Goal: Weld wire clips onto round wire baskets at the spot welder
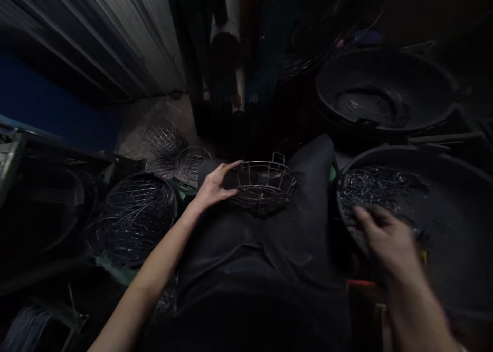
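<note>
A round wire cage (pixel 265 188), like a small basket with two rings joined by short bars, rests on my lap. My left hand (pixel 212 187) is closed on its left side, thumb below and fingers at the upper ring. A small rectangular wire loop sticks up from the far rim. My right hand (pixel 391 239), smeared by motion, is at the near left edge of a big dark tub (pixel 458 229). Its fingers look curled together, and anything in them is too dark to make out. Inside that tub lies a heap of small bent wire pieces (pixel 377 185).
To my left stands a bucket full of wire parts (pixel 138 213). More round wire cages (pixel 164 136) lie on the floor behind it. A second dark basin (pixel 385 90) stands at the back right. A dark post (pixel 225 59) rises ahead, beside a corrugated wall (pixel 103 28).
</note>
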The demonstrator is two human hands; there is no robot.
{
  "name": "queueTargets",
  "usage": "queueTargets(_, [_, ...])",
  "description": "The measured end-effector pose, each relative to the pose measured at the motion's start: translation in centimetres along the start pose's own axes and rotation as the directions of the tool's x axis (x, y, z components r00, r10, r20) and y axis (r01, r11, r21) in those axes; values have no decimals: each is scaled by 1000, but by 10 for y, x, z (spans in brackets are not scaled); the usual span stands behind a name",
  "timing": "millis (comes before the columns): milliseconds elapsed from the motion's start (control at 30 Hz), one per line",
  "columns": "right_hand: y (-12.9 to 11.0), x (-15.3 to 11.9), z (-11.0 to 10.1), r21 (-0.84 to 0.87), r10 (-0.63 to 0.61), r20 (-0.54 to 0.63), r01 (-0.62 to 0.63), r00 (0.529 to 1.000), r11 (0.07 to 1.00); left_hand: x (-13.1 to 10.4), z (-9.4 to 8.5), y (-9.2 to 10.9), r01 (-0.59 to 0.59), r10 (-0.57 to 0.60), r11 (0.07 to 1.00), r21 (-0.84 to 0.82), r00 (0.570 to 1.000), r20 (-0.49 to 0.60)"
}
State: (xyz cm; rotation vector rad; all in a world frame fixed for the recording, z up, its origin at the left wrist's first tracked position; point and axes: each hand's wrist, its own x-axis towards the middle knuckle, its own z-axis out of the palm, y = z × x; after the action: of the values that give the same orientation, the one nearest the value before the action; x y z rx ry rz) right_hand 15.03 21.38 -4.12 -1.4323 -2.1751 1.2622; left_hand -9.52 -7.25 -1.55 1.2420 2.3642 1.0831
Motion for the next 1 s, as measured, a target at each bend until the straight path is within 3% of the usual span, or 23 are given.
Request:
queueTargets(100, [-1,-17,43,121,-19,220,-8,975,993,0,4,-6,27,-27,1000,8,1000,12])
queueTargets(167, [6,-21,59,146,-24,206,-7,978,989,3,3,-5,14,-15,1000,25,999,31])
queueTargets(267, [-2,-30,60,219,5,180,-45,984,975,9,-2,2,11,-15,999,43,995,97])
queueTargets(367, [-44,-44,50,321,-19,264,-69,964,945,12,-5,9,28,-40,997,72,985,166])
queueTargets(433, [-80,-50,52,376,-75,371,-75,926,924,12,-5,12,24,-38,996,81,985,169])
queueTargets(533, [-124,-49,67,421,-142,534,-117,834,899,8,-2,13,5,-14,998,58,987,163])
queueTargets(600, [-137,-46,79,425,-152,581,-139,800,894,4,0,12,-7,1,999,38,988,153])
queueTargets(700, [-138,-44,86,421,-139,573,-144,808,896,-2,3,12,-9,8,1000,11,991,134])
queueTargets(867, [-118,-45,84,434,-170,474,-61,864,899,-3,4,7,32,-30,999,-12,989,146])
queueTargets(1000, [-112,-46,97,402,-163,422,-23,892,915,-2,0,1,15,-14,1000,-7,987,160])
